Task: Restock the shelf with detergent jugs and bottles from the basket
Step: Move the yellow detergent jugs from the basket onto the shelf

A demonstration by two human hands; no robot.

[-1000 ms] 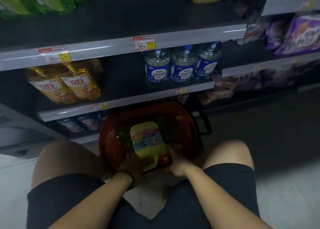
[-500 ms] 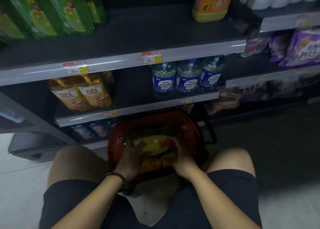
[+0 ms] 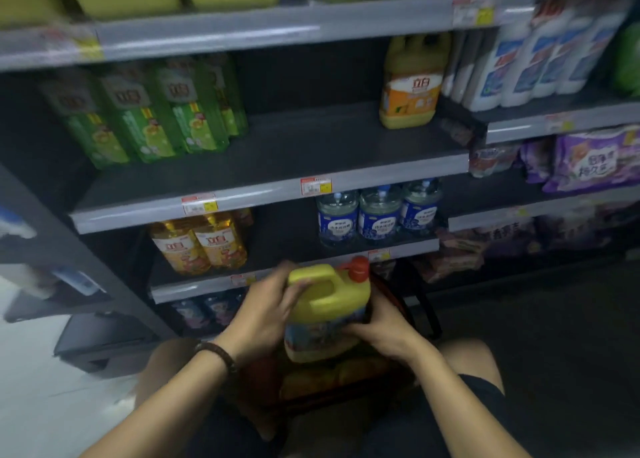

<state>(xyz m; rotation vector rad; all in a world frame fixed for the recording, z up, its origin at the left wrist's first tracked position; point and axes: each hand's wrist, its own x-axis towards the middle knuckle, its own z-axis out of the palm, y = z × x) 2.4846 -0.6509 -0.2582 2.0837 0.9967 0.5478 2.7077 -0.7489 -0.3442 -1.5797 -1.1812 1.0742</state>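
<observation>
So, a yellow plastic detergent jug with a red cap and a moulded handle (image 3: 327, 313) is gripped from both sides and held roughly upright just above the red plastic basket (image 3: 394, 301), in front of the lower shelf edges. The left hand (image 3: 266, 313) is curled round the jug's upper left corner by the handle, and a dark beaded bracelet (image 3: 218, 353) is worn on that wrist. The right hand (image 3: 379, 329) is wrapped round the lower right of the jug's body, over the blue label. More yellow stuff can be made out in the basket under the jug, but it's too dark and blurry to say what. The basket is parked on the floor between two bare knees. The dark middle shelf with the grey front strip (image 3: 311, 152) is bare in its centre; a row of green bottles (image 3: 156, 118) is lined up at its left end, and a single yellow jug with an orange label (image 3: 410, 86) is set at its right end. One level down, amber bottles (image 3: 201, 246) are kept on the left and clear bottles with blue labels (image 3: 377, 218) on the right. Purple packets (image 3: 595, 159) are stacked in the next bay over.
</observation>
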